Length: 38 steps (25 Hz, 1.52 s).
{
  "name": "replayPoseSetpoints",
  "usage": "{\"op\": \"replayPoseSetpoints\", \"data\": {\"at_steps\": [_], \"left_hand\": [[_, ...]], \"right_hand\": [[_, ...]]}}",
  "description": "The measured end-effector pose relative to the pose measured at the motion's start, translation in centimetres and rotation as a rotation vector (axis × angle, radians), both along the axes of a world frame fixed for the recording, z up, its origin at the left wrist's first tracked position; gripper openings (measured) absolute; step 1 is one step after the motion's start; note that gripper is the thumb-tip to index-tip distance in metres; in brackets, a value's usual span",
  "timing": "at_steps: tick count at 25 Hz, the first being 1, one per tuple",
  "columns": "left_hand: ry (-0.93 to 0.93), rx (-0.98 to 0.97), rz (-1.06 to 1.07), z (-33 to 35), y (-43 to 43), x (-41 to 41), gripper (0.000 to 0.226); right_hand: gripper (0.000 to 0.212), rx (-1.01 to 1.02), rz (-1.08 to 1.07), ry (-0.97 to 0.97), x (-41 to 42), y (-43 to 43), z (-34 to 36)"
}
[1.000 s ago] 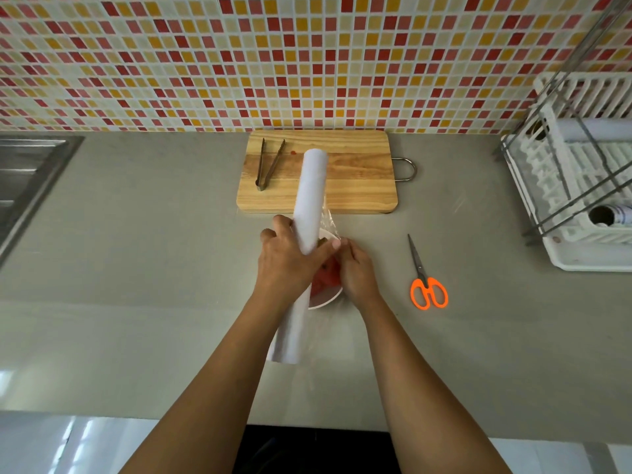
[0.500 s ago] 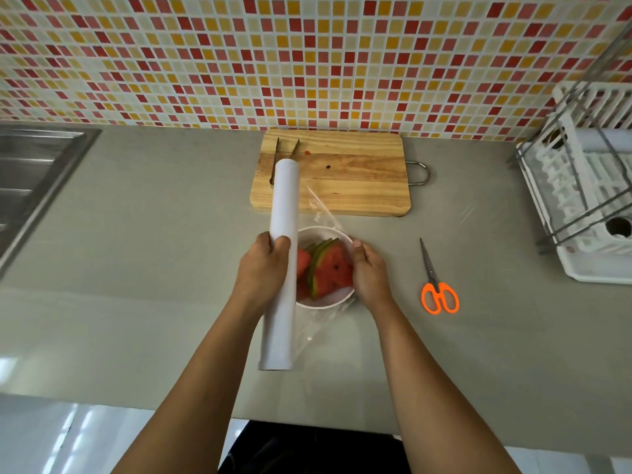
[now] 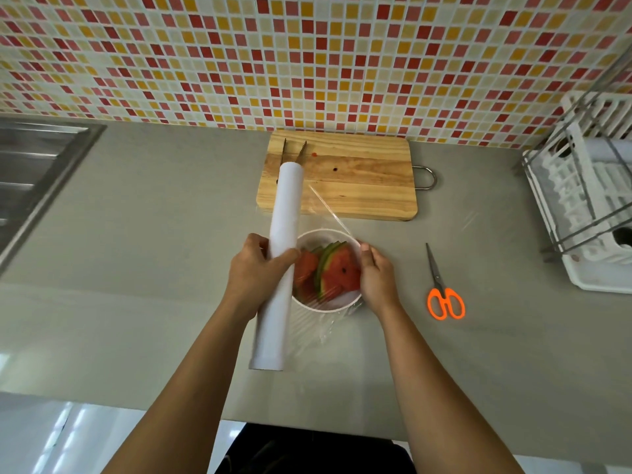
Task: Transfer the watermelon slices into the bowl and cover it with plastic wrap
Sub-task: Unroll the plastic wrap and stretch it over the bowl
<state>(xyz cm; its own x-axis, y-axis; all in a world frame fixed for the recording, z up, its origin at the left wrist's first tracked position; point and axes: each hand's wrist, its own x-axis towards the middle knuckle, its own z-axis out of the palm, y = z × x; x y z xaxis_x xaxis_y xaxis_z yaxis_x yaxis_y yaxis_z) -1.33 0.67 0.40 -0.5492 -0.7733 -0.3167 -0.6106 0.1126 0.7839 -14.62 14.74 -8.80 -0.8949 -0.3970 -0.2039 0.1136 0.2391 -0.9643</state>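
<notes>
Head view: a white bowl (image 3: pixel 343 304) is seen on the grey counter (image 3: pixel 164 241), just in front of a wooden cutting board (image 3: pixel 355 181). Watermelon slices (image 3: pixel 330 271) are stacked inside it, standing on edge, with red flesh, dark seeds and thin green rinds turned upward. A long white roll of plastic wrap (image 3: pixel 278 268) is held by the left hand (image 3: pixel 256 271), fingers closed around its middle; the roll is tilted over the left side of the bowl, its far end reaching over the board. A clear sheet of film (image 3: pixel 328 213) is stretched from the roll across the bowl, and its edge is pinched between the fingertips of the right hand (image 3: pixel 376 280) at the bowl's right rim. Wrinkled film is also seen draped below the near rim onto the counter. Metal tongs (image 3: pixel 293 151) are partly hidden behind the roll's far end. Orange-handled scissors (image 3: pixel 443 290) lie well to the right of the bowl.
</notes>
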Motion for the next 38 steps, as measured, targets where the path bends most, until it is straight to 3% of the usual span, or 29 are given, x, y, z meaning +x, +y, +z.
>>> {"op": "replayPoseSetpoints", "data": {"at_steps": [3, 7, 10, 17, 20, 23, 28, 31, 35, 38], "left_hand": [[0.057, 0.025, 0.009, -0.5, -0.8, 0.9, 0.03], [0.042, 0.143, -0.071, -1.5, -1.2, 1.3, 0.051], [0.075, 0.153, -0.112, -2.1, -0.8, 1.1, 0.054], [0.115, 0.025, -0.212, -2.7, -1.2, 1.5, 0.046], [0.127, 0.032, -0.211, -2.9, -1.2, 2.0, 0.073], [0.133, 0.06, -0.102, -3.3, -1.7, 2.2, 0.082], [0.079, 0.12, -0.058, -3.9, -2.3, 2.4, 0.066], [0.061, 0.142, -0.049, -4.2, -1.9, 1.9, 0.059], [0.032, 0.1, -0.097, -4.5, -0.8, 1.2, 0.061], [0.028, 0.09, -0.097, -4.5, -0.9, 1.2, 0.062]], "right_hand": [[0.03, 0.016, 0.013, -0.001, -0.1, 0.0, -0.1], [0.032, -0.126, 0.118, -0.101, -0.5, 0.2, 0.8], [0.038, -0.212, 0.168, -0.261, -1.6, 0.3, 1.9], [0.034, -0.479, -0.093, -0.582, -0.8, -0.4, 3.7], [0.041, -0.389, -0.119, -0.527, -0.4, -1.1, 3.5], [0.043, -0.29, -0.131, -0.489, -0.5, -1.3, 3.3], [0.048, -0.249, -0.126, -0.481, -0.2, -1.3, 2.9], [0.064, -0.198, -0.1, -0.511, -0.4, -1.0, 2.7], [0.095, 0.094, 0.036, -0.506, -1.2, -1.0, 2.7], [0.1, 0.371, -0.036, -0.248, -1.1, -1.4, 3.4]]}}
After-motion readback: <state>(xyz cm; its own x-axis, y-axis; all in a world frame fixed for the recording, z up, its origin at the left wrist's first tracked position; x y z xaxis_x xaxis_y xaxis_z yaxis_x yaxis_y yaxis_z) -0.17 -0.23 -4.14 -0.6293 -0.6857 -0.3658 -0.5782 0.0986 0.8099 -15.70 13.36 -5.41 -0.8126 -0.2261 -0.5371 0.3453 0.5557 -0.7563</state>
